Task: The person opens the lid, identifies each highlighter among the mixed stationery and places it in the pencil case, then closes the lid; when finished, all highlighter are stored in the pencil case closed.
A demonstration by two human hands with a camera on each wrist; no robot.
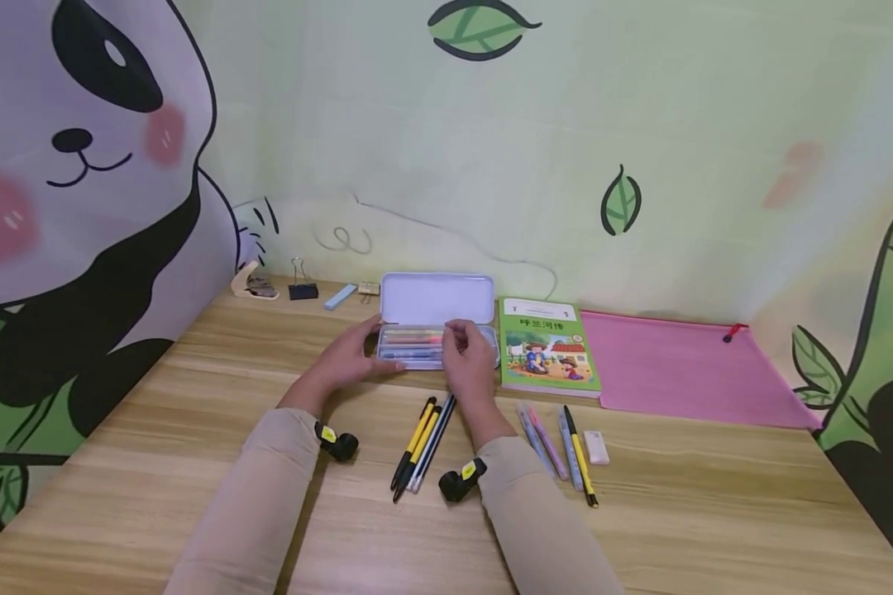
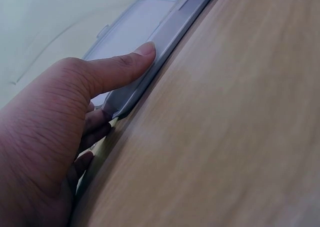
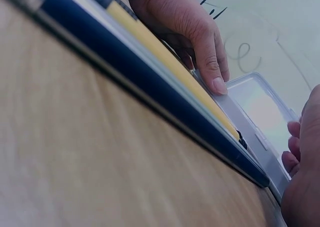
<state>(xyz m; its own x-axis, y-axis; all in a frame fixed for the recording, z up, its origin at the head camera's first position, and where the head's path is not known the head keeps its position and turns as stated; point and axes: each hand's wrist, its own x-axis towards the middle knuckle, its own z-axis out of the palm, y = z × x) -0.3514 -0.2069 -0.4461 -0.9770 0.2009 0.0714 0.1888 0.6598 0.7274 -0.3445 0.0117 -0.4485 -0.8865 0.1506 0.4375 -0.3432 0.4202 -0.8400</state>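
- Two hands are at the case (image 1: 417,364): the left hand (image 1: 348,357) grips its left end, thumb on the front rim, fingers around the side.
- The right hand (image 1: 470,359), fingers curled, is over the right part; whether it pinches anything, I cannot tell.
- The case lies on the bench (image 1: 357,529), its lid (image 1: 437,299) raised behind, with pens (image 1: 405,340) inside.
- Between the forearms: two yellow pens (image 1: 419,442) beside dark sticks (image 1: 436,438).
- Right of the right forearm: a pink pen (image 1: 549,444), blue pens (image 1: 570,450), another yellow pen (image 1: 580,456) and an eraser (image 1: 597,447).
- Just right of the case: a green book (image 1: 549,351), then a pink pouch (image 1: 692,368).
- Back left: a stapler (image 1: 251,283), a black clip (image 1: 303,291), a blue bar (image 1: 340,297), a gold clip (image 1: 369,288).
- Behind: a wall (image 1: 387,124) with a panda (image 1: 112,198).
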